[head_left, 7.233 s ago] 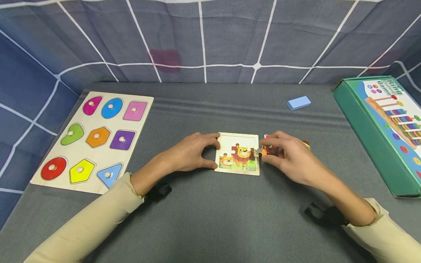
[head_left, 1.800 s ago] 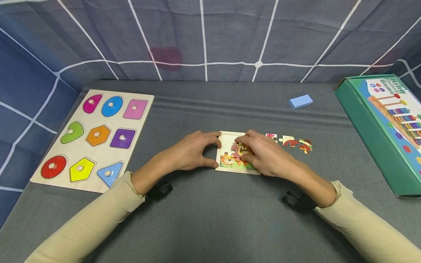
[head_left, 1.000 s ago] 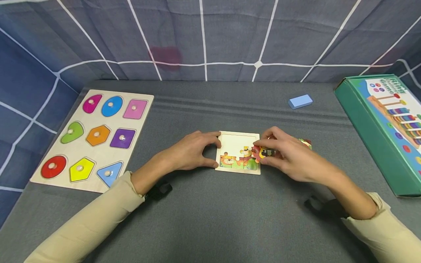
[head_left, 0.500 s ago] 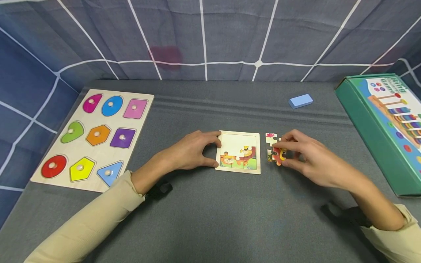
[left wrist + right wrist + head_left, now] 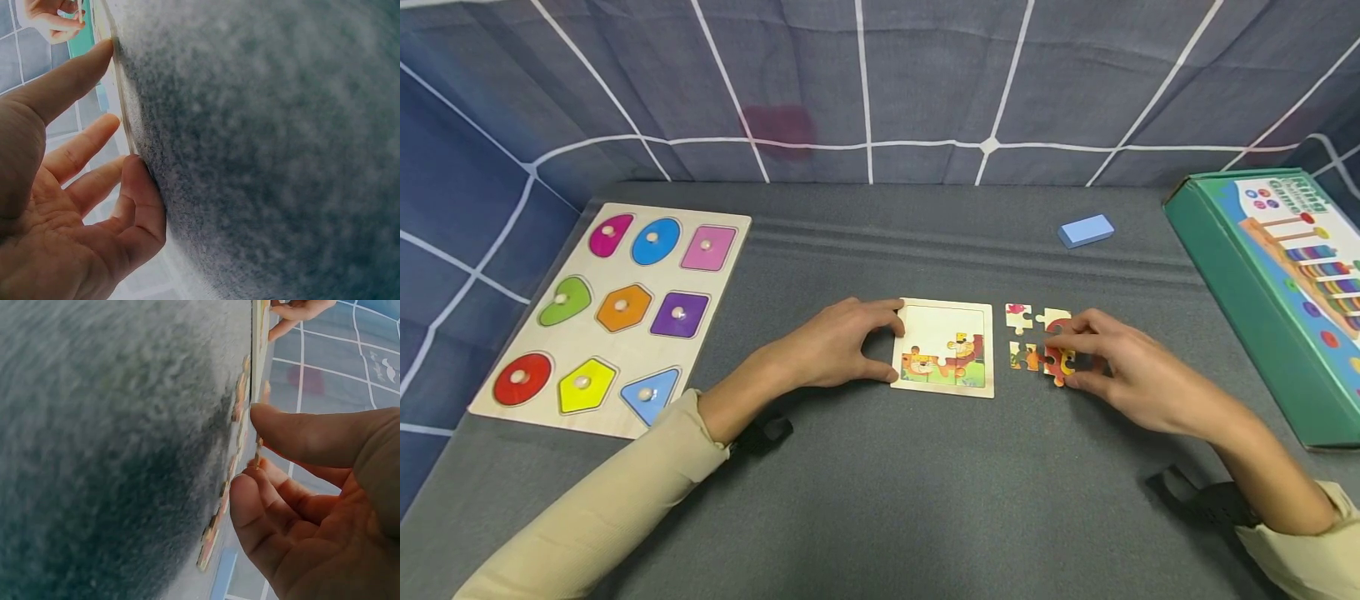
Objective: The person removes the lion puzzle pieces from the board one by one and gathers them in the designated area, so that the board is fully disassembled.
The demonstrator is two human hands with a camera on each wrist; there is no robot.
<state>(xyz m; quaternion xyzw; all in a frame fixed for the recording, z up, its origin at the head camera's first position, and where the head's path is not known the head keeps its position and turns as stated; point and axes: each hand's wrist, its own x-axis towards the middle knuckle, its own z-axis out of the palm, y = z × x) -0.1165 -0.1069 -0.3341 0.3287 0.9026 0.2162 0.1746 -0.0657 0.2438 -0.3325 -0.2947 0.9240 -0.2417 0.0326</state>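
My left hand (image 5: pixel 853 342) holds the left edge of a small square puzzle tray (image 5: pixel 934 321), thumb at the near corner and fingers at the far one. In the left wrist view its fingertips press along the tray's thin edge. Joined animal pieces (image 5: pixel 947 367) fill the tray's lower part; the upper part is bare wood. To the right, my right hand (image 5: pixel 1123 362) pinches a red and yellow jigsaw piece (image 5: pixel 1058 364) with an animal face, partly hidden by the fingers. Beside it lie loose jigsaw pieces (image 5: pixel 1018 317).
A wooden shape board (image 5: pixel 587 250) with several knobbed coloured shapes lies at the left. A blue block (image 5: pixel 1086 232) sits at the back right. The green toy box (image 5: pixel 1232 308) stands at the far right, and gridded cloth (image 5: pixel 925 92) hangs behind the table.
My right hand has lifted the animal-face jigsaw piece out of the tray and carried it right, among the loose pieces. My left hand has stayed at the tray's edge.
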